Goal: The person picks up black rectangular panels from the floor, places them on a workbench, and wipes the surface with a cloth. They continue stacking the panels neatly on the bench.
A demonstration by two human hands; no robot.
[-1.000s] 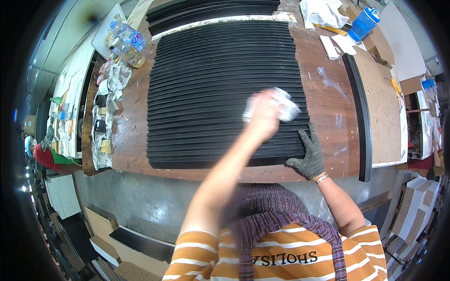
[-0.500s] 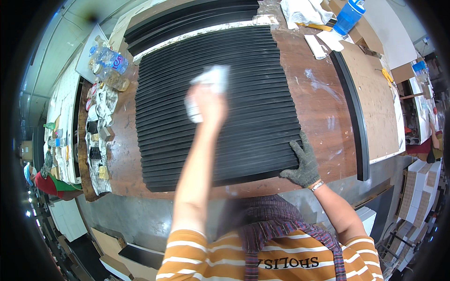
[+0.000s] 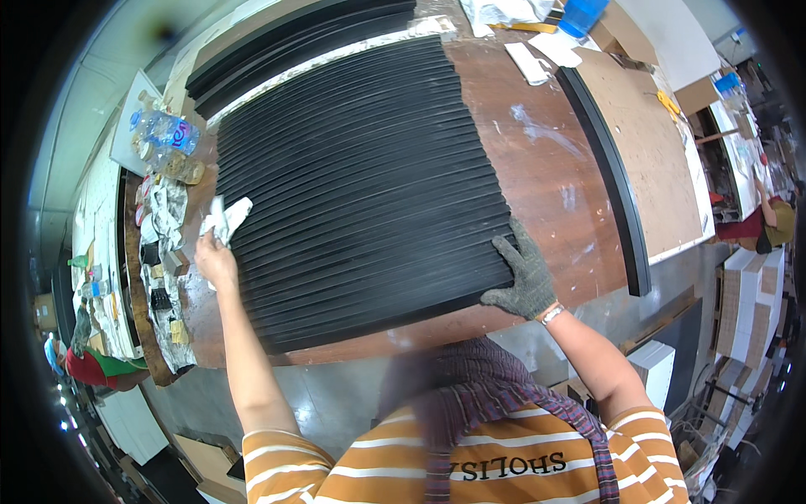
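A broad row of black strips (image 3: 361, 185) lies side by side on the brown table (image 3: 537, 160), forming a ribbed sheet. At its left edge my bare left hand (image 3: 217, 256) grips a white cloth (image 3: 237, 217), part of which rests over the strip ends. My right hand (image 3: 529, 273), in a dark grey knitted glove, presses against the lower right corner of the strips. Its thumb and fingers are spread apart around that corner, and it holds nothing loose.
More long black strips (image 3: 302, 46) lie at the far edge. Plastic bottles (image 3: 172, 139) and a stained sheet with small blocks (image 3: 164, 252) are on the left. To the right are a single black bar (image 3: 609, 176), a tan board (image 3: 646, 151) and a blue container (image 3: 581, 15).
My left hand has swept the cloth from the middle of the strips to their left edge. The right hand stays at the lower right corner. The whole view has shifted slightly.
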